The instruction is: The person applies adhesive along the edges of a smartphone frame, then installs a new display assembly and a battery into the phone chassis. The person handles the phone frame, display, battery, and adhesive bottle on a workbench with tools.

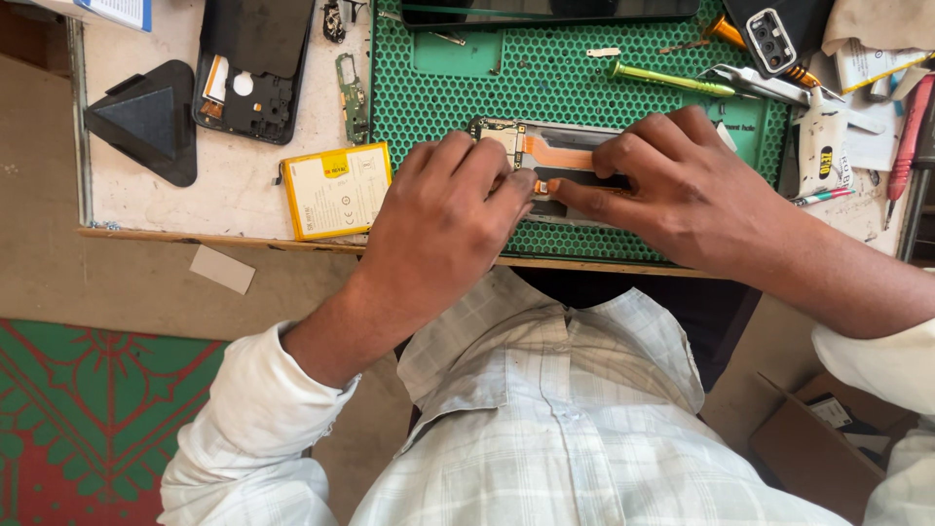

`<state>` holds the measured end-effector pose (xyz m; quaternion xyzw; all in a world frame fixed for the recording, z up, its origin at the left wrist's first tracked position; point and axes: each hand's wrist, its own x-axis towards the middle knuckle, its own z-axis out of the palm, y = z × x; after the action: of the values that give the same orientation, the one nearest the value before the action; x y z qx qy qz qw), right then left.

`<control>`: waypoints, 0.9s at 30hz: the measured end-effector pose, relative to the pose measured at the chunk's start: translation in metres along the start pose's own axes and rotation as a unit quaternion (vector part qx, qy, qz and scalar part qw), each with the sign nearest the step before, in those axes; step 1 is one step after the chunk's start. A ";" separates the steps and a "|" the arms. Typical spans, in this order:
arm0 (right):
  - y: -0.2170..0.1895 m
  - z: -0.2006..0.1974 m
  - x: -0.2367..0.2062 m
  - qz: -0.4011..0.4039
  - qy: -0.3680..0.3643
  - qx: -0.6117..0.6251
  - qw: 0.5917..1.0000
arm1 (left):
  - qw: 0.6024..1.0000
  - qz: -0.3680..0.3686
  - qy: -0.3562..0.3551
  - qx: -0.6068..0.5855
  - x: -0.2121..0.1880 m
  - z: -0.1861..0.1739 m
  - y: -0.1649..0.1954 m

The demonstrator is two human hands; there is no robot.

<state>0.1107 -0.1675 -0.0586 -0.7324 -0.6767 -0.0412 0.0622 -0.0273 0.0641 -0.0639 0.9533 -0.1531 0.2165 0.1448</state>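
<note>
An opened phone frame (555, 156) with an orange flex ribbon lies on a green dotted work mat (565, 88). My left hand (443, 214) covers the frame's left part, fingers curled down on it. My right hand (672, 190) rests on the frame's right part, its forefinger and thumb pinching at the ribbon's connector near the middle. Fingertips of both hands meet there. Much of the frame is hidden under the hands.
A yellow-edged battery (336, 190) lies left of the mat. A black phone back shell (251, 68), a small circuit board (353, 97) and a black triangular pad (146, 119) lie further left. A green-handled screwdriver (672, 80), tweezers and other tools sit at the right.
</note>
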 end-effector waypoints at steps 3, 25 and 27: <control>-0.003 -0.001 0.003 -0.001 0.002 -0.007 1.000 | 1.000 -0.003 -0.018 0.025 0.005 -0.001 0.001; -0.010 -0.001 0.008 0.020 0.000 -0.013 1.000 | 0.999 0.041 0.011 0.030 -0.020 0.003 0.001; -0.010 -0.001 0.008 0.017 -0.008 -0.030 0.999 | 0.998 0.042 0.007 0.041 -0.024 0.006 0.001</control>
<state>0.1016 -0.1587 -0.0559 -0.7456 -0.6632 -0.0543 0.0358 -0.0458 0.0666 -0.0794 0.9494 -0.1833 0.2355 0.0978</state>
